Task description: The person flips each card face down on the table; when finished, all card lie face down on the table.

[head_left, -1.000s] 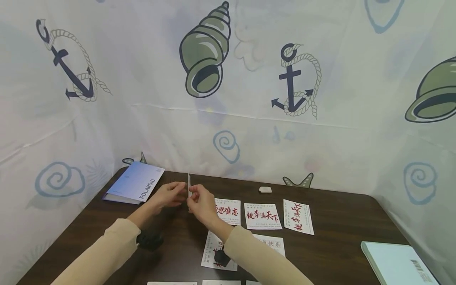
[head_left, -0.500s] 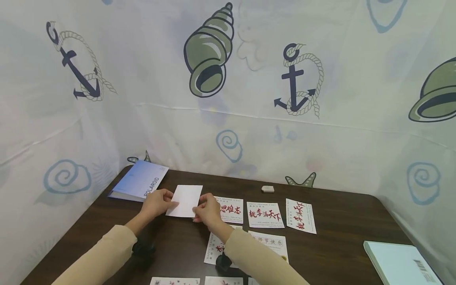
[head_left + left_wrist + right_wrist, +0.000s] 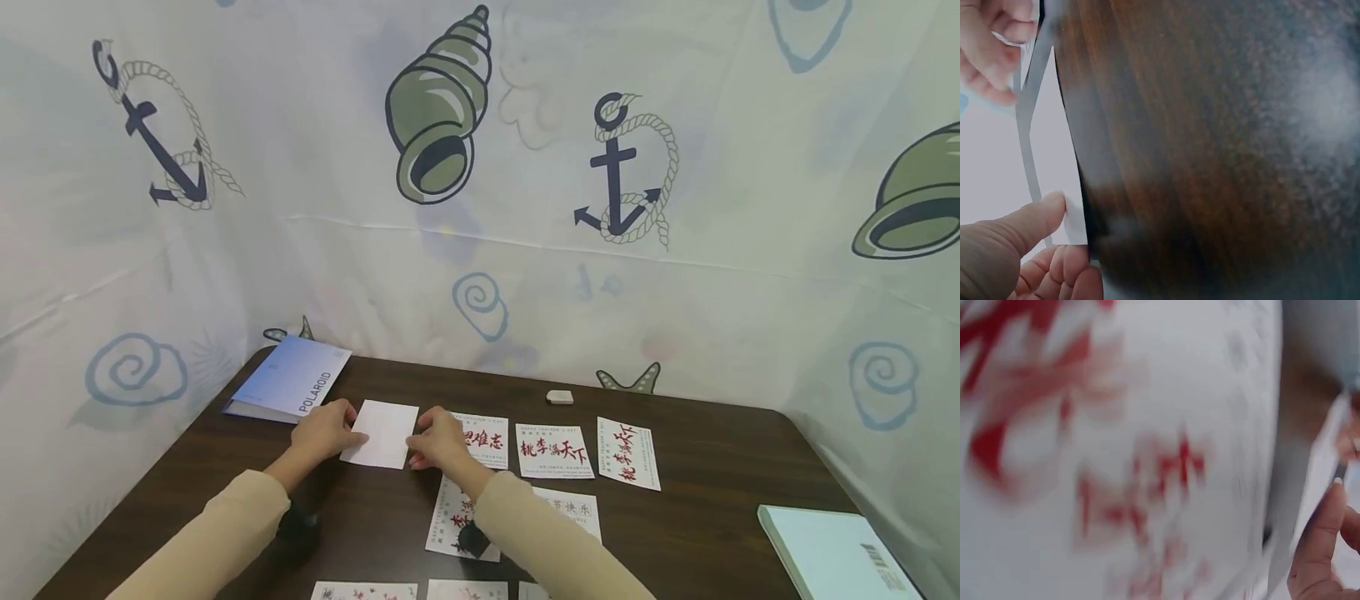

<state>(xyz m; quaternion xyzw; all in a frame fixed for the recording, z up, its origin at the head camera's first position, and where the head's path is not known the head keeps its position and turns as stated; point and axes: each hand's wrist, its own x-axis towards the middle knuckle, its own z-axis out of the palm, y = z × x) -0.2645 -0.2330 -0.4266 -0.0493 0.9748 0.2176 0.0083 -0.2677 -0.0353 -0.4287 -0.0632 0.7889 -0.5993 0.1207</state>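
Observation:
A card (image 3: 381, 435) lies blank side up at the left end of the far row, low over the dark table. My left hand (image 3: 322, 432) pinches its left edge; in the left wrist view the thumb (image 3: 1041, 215) presses on top with the fingers curled underneath. At the opposite edge, my right hand (image 3: 441, 446) holds the card with thumb and fingertips. Just right of that hand is a card with red calligraphy (image 3: 487, 442), partly covered by it. The right wrist view shows a printed card (image 3: 1116, 456) blurred and close up.
More calligraphy cards (image 3: 555, 452) lie in rows to the right and nearer me, some hidden by the right sleeve. A blue Polaroid album (image 3: 288, 379) is at the back left. A small white eraser-like block (image 3: 559, 397) sits at the back, and a pale book (image 3: 840, 550) at the right.
The card was held upright, edge-on, a second ago. It has been tilted flat with its blank face up and lowered slightly toward me, both hands moving with it.

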